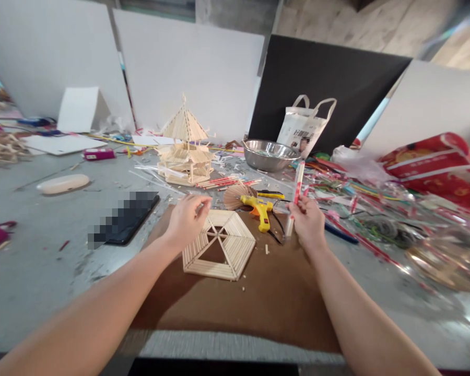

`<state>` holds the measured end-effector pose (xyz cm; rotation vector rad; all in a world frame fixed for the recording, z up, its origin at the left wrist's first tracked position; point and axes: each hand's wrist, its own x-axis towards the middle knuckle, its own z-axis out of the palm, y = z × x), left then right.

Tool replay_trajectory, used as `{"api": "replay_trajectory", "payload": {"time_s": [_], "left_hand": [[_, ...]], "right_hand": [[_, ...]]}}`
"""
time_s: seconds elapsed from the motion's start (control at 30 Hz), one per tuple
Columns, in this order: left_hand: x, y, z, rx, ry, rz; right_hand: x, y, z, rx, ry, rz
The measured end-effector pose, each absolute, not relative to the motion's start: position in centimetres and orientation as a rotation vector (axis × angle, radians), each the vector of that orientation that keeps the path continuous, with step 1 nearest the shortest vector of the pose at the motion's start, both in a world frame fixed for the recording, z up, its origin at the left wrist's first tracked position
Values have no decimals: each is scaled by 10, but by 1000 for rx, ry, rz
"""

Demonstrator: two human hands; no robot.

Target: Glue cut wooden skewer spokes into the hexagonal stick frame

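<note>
A hexagonal frame of pale wooden sticks (244,242), with spokes meeting at its middle and gaps near the centre, lies on a brown board (258,308). My left hand (190,218) is over its upper left edge, fingers loosely bent and a gap showing beside the thumb; I see nothing in it. To the right, my right hand (308,218) grips a slim, pale stick-shaped thing with red marks (299,180), held nearly upright. Between the hands, a yellow glue gun (260,209) rests against a brown fan-shaped piece (234,197). A small stick offcut (267,249) lies below the gun.
A pagoda model of sticks (185,156) stands behind, with red-tipped sticks (229,181) beside it. A metal bowl (270,155) and a white bag (303,125) are farther back. A phone (131,219) and white case (62,184) lie left. Plastic clutter (391,209) covers the right.
</note>
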<state>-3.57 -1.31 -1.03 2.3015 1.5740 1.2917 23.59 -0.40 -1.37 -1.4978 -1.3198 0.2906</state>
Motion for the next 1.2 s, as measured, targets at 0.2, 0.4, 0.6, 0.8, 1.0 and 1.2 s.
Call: {"api": "replay_trajectory", "payload": {"time_s": [0.2, 0.4, 0.6, 0.8, 1.0, 1.2], "left_hand": [[-21, -32, -2, 2582, 1261, 1178], [-8, -40, -3, 2713, 1048, 850], [-1, -39, -13, 2492, 1031, 739], [-11, -30, -12, 2410, 1238, 764], [-18, -26, -11, 2352, 1323, 854], [-18, -25, -15, 2336, 1293, 872]], "right_hand": [[183, -30, -13, -956, -1091, 1132], [162, -50, -5, -808, -1092, 1298], [158, -52, -9, -767, -1087, 1369], [178, -36, -7, -738, -913, 1226], [182, -31, -13, -729, -928, 1253], [181, -32, -16, -698, -982, 1350]]}}
